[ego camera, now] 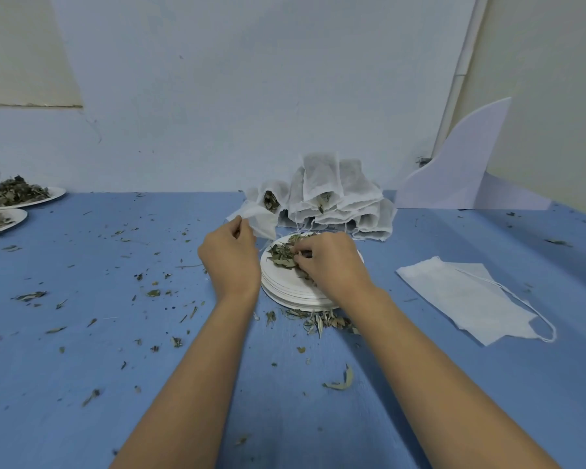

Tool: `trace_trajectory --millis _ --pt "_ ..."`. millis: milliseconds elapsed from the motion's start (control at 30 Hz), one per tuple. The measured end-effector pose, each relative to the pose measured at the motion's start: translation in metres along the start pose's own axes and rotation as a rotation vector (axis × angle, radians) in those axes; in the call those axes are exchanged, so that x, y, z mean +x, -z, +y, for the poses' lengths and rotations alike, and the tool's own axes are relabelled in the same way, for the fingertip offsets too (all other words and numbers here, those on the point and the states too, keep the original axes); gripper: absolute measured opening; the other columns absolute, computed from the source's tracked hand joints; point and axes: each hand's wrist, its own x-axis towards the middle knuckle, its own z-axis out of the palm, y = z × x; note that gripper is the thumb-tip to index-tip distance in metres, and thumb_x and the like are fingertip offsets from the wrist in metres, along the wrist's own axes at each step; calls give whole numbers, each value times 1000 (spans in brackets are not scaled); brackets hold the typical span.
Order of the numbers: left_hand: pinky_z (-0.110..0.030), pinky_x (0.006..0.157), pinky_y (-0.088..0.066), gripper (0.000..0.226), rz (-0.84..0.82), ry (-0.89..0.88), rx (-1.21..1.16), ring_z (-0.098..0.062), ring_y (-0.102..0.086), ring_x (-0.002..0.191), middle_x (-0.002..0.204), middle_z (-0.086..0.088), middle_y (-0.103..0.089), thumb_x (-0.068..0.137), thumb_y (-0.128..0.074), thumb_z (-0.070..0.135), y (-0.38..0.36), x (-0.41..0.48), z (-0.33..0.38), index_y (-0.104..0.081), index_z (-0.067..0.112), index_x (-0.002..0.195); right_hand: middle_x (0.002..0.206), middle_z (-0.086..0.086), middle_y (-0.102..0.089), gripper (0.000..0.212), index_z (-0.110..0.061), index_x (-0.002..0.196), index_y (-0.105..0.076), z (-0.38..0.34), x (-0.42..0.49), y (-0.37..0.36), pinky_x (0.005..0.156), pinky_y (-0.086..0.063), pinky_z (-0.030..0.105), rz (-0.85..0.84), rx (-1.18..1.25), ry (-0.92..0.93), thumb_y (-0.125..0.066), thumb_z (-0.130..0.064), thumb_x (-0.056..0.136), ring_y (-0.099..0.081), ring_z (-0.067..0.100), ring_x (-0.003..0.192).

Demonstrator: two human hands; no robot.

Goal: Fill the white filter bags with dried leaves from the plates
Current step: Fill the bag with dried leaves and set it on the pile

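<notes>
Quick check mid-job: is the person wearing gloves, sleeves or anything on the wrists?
No. The left hand and right hand are ungloved, with no ring, watch or band showing. The left forearm and right forearm are bare down to the frame's edge; no sleeve shows.

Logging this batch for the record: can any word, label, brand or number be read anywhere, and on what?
None readable. The filter bag in the left hand, the filled bags, the empty bags, the plate stack, the blue table and the white board bear no print.
</notes>
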Motion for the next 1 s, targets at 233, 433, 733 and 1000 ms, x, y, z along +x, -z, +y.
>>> trace_trajectory --millis 233,433,733,1000 --pt "-51 73 -53 29 -33 3 34 -15 -48 64 64 -6 -52 96 -53 16 -5 -2 -5 -55 18 67 81 -3 -73 16 -15 97 -77 0 0 12 70 -52 19 311 419 -157 -67 -11 85 -64 6 71" --pt "-40 63 -55 24 -59 8 68 -24 -62 60 58 8 -57 96 -54 20 -7 -7 1 -72 8 106 67 -17 -69 16 -32 78 -72 -2 7 19 60 -47 11 451 855 -338 -74 -16 79 -59 1 61" --pt "-33 59 -50 25 -83 -31 134 -22 -64 66 67 -2 -66 97 -52 23 -6 -10 3 -75 12 99 105 -5 -70 28 -28 110 -71 7 1 14 79 -45 22 8 291 -165 -70 -36 83 -60 7 94" --pt "-35 61 -45 25 -78 -39 128 -17 -52 63 65 -6 -57 97 -50 20 -6 -7 0 -60 20 74 132 0 -57 63 -32 134 -54 3 5 26 95 -43 31 -204 -47 -103 -75 -46 76 -53 17 116"
